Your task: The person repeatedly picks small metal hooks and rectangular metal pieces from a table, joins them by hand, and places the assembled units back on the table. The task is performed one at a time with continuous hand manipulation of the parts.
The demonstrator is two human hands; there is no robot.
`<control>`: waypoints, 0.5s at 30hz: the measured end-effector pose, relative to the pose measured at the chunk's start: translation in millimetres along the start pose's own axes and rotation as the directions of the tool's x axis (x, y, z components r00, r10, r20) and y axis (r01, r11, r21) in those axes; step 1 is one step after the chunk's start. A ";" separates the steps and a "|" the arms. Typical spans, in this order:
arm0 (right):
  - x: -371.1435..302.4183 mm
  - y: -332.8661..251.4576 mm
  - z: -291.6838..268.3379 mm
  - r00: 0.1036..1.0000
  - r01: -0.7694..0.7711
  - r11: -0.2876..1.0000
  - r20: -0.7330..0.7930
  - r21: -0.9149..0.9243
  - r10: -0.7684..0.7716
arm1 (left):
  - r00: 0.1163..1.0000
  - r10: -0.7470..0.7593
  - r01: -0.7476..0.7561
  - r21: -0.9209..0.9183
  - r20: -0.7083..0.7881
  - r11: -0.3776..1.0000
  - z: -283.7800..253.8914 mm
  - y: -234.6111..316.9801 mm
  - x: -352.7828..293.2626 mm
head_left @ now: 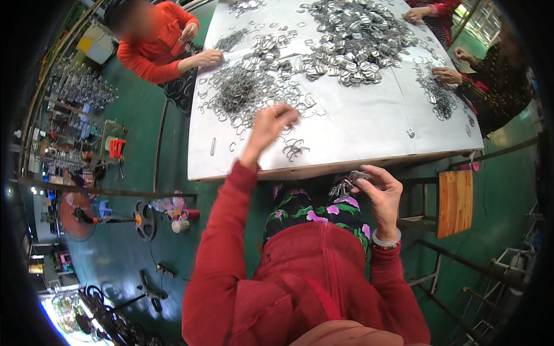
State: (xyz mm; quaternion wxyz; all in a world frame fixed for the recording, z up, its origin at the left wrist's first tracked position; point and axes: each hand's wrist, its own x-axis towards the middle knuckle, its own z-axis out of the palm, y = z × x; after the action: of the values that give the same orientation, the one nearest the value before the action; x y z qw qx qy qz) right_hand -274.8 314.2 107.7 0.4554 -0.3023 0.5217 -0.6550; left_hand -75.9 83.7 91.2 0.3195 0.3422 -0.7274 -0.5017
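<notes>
My left hand (272, 128) is raised over the near left of the white table (358, 121), its fingers bent and smeared by motion. What it holds, if anything, I cannot make out. Close by lies a small cluster of wire hooks (295, 150), with a wide heap of thin metal rings and hooks (239, 92) beyond. Just off the table's near edge, my right hand (381, 193) pinches a flat metal buckle (360, 175) between thumb and fingers. Several small metal pieces (341, 188) show beside it, above my flowered trousers; whether they join the buckle I cannot tell.
A large heap of metal buckles (358, 43) covers the table's far middle. A person in orange (158, 43) works at the left. Another person's hand (447, 75) rests by a small ring pile (441, 104) at right. A wooden stool (455, 203) stands on the right.
</notes>
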 end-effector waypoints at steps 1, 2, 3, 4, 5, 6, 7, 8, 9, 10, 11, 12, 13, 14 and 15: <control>0.3 2.3 1.2 1.000 0.003 1.000 -0.027 0.029 -0.002 | 0.994 -0.005 0.027 -0.195 0.113 0.980 22.5 20.7 -18.9; 0.4 5.6 1.7 0.999 0.013 0.999 -0.051 0.047 -0.011 | 0.989 -0.023 0.060 -0.246 0.149 0.967 43.3 44.7 -39.7; 0.2 8.7 2.2 0.997 0.022 0.998 -0.071 0.064 -0.017 | 0.982 -0.041 0.095 -0.296 0.182 0.950 61.3 60.8 -57.7; 0.1 10.2 2.9 0.997 0.033 0.997 -0.065 0.077 -0.028 | 0.984 0.044 0.018 -0.337 0.175 0.941 75.8 65.1 -68.6; -0.9 10.2 4.3 0.997 0.032 0.996 -0.072 0.083 -0.026 | 0.979 0.127 -0.058 -0.377 0.161 0.924 87.1 68.1 -75.9; -2.1 9.3 6.3 0.997 0.034 0.995 -0.075 0.089 -0.028 | 0.979 0.157 -0.111 -0.313 0.127 0.943 95.0 67.1 -79.9; -1.5 8.3 8.2 0.996 0.044 0.994 -0.077 0.095 -0.037 | 0.976 0.196 -0.168 -0.243 0.094 0.955 101.1 63.8 -80.1; -2.2 7.6 9.6 0.995 0.067 0.995 -0.083 0.078 -0.060 | 0.970 0.234 -0.223 -0.149 0.061 0.963 105.8 61.9 -80.2; -1.9 7.3 9.3 0.993 0.089 0.996 -0.082 0.026 -0.087 | 0.959 0.281 -0.279 -0.064 0.030 0.958 110.3 60.8 -78.9; -2.0 7.2 8.8 0.991 0.096 0.995 -0.093 -0.024 -0.098 | 0.945 0.328 -0.327 -0.036 0.011 0.944 114.4 59.2 -77.9; -1.5 6.8 8.2 0.988 0.102 0.992 -0.105 -0.074 -0.110 | 0.928 0.374 -0.374 -0.008 -0.008 0.928 118.0 58.3 -76.4; -3.2 4.9 8.7 0.993 0.090 0.993 -0.070 -0.077 -0.095 | 0.940 0.342 -0.341 -0.054 -0.004 0.938 120.4 59.5 -77.6; -1.7 7.8 7.1 0.994 0.108 0.993 -0.024 -0.037 -0.109 | 0.947 0.322 -0.322 -0.093 -0.011 0.942 121.9 59.8 -76.3; -0.6 4.0 5.6 0.993 0.118 0.992 -0.008 -0.039 -0.119 | 0.960 0.282 -0.277 -0.167 0.002 0.946 123.8 56.1 -74.9; 3.4 -0.5 5.1 0.992 0.127 0.991 0.012 -0.040 -0.127 | 0.971 0.240 -0.229 -0.237 0.016 0.944 123.8 51.4 -73.0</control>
State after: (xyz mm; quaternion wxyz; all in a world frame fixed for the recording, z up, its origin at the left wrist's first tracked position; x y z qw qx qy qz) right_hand -271.9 309.1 109.3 0.4090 -0.3469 0.5126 -0.6705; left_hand -144.1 220.3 94.9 0.3985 0.2019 -0.7059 -0.5497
